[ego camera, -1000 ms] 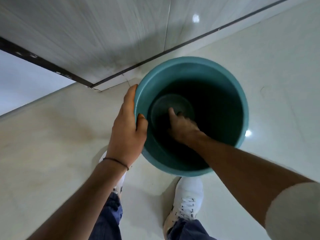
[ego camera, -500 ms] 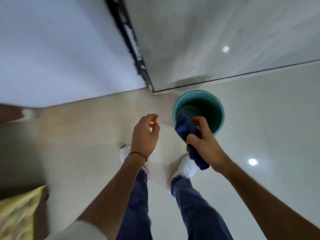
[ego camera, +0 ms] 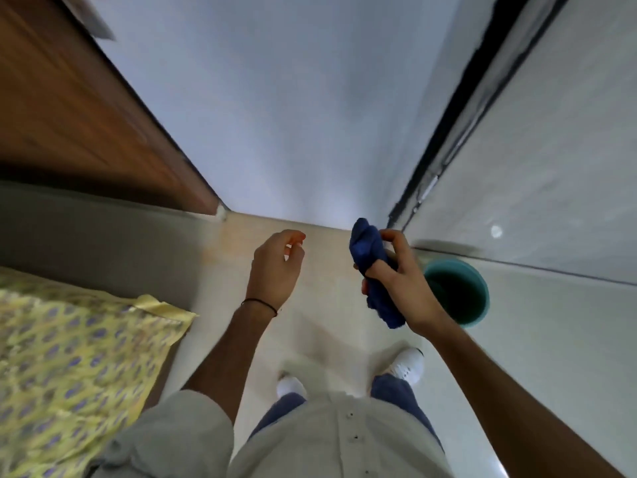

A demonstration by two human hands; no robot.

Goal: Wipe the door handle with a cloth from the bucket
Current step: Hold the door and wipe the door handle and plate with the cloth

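My right hand (ego camera: 401, 284) grips a bunched dark blue cloth (ego camera: 370, 257), held up in front of me above the floor. The teal bucket (ego camera: 477, 307) stands on the floor at the right, partly hidden behind that hand. My left hand (ego camera: 275, 267) hangs beside it with the fingers loosely curled and nothing in them. A brown wooden door (ego camera: 69, 105) fills the upper left; no handle shows on it in this frame.
A bed with a yellow patterned sheet (ego camera: 69, 357) lies at the lower left. A pale wall (ego camera: 293, 98) is straight ahead, with a dark-framed panel (ego camera: 458, 115) to its right. My white shoes (ego camera: 406, 367) stand on the glossy tiled floor.
My right hand has lifted the blue cloth out of the bucket. My left hand let go of the rim. I have stood up and turned left, so the bucket now sits lower right.
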